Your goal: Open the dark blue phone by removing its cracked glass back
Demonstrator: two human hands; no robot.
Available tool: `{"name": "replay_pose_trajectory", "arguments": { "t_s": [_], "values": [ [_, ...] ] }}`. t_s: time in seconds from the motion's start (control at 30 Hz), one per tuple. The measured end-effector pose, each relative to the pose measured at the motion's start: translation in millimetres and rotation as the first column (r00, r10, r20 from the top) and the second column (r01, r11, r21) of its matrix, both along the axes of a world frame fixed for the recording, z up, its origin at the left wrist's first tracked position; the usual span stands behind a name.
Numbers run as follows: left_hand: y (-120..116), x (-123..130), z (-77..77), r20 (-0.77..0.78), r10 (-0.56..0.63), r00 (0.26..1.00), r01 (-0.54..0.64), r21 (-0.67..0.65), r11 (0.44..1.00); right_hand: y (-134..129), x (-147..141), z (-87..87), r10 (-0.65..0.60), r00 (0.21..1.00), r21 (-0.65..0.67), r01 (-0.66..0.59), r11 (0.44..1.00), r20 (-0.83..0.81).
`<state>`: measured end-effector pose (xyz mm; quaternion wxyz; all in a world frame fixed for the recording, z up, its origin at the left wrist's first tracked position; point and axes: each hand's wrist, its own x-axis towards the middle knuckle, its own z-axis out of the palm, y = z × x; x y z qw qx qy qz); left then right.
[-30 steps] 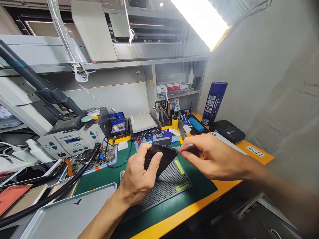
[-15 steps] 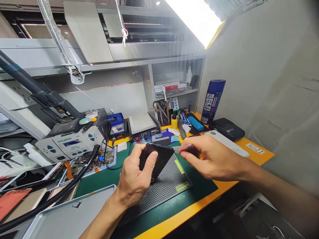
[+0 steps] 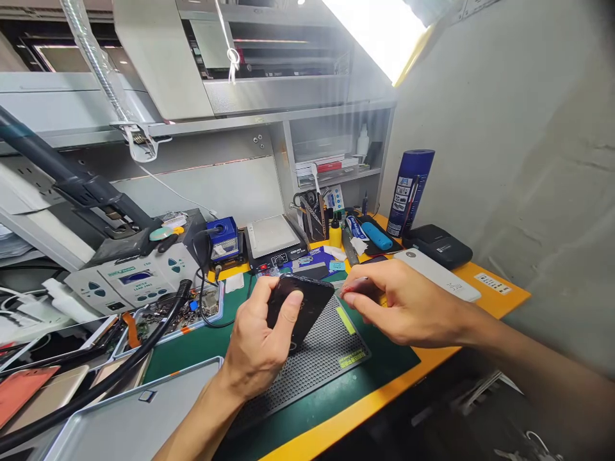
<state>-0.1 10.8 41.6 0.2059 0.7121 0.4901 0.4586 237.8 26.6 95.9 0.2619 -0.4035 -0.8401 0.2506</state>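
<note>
A black phone (image 3: 307, 314) is tilted up above a grey perforated mat (image 3: 317, 365), with my left hand (image 3: 259, 339) wrapped round its left side and the thumb pressed on its face. To the right of the phone, my right hand (image 3: 398, 301) pinches a small dark reddish object (image 3: 361, 288) between thumb and fingers. That object is partly hidden by the fingers, and a gap separates it from the phone. Under the grey mat lies a green mat (image 3: 384, 339) on the yellow table.
At the left are a soldering station (image 3: 139, 275), a tray of small parts (image 3: 211, 304), a grey tray (image 3: 139, 416) and a black hose (image 3: 120, 352). Behind stand a yellow bottle (image 3: 335, 235) and a tool holder (image 3: 314, 218). A blue canister (image 3: 408, 192) and black case (image 3: 437, 246) are at the right.
The camera view has shifted slightly. Both hands keep their holds, and the phone and the small object stay almost where they were.
</note>
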Motion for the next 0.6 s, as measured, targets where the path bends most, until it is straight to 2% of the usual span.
{"name": "replay_pose_trajectory", "arguments": {
  "t_s": [0.1, 0.17, 0.3, 0.4, 0.6],
  "values": [
    [1.0, 0.2, -0.7, 0.0, -0.003, 1.0, 0.003, 0.01, 1.0, 0.9, -0.8, 0.5, 0.011, 0.999, -0.074, -0.014, 0.997, -0.04],
    [2.0, 0.9, -1.5, -0.002, -0.005, 1.0, 0.005, 0.027, 1.0, 0.5, -2.1, 1.1, 0.022, 0.998, -0.072, -0.025, 0.997, -0.05],
    [2.4, 2.6, -1.5, -0.006, -0.005, 1.0, 0.005, 0.045, 0.999, -0.9, -5.6, 3.8, 0.018, 1.0, 0.044, -0.018, 0.999, -0.002],
    [0.8, 3.5, 0.6, -0.019, -0.016, 1.0, 0.017, 0.047, 0.999, -1.2, -6.1, 7.7, 0.026, 0.999, 0.08, -0.03, 0.996, 0.044],
    [-1.9, 5.8, 2.7, -0.054, -0.055, 0.997, 0.059, 0.078, 0.995, -1.8, -3.3, 20.0, 0.021, 0.986, 0.234, -0.06, 0.97, 0.167]
  ]
}}
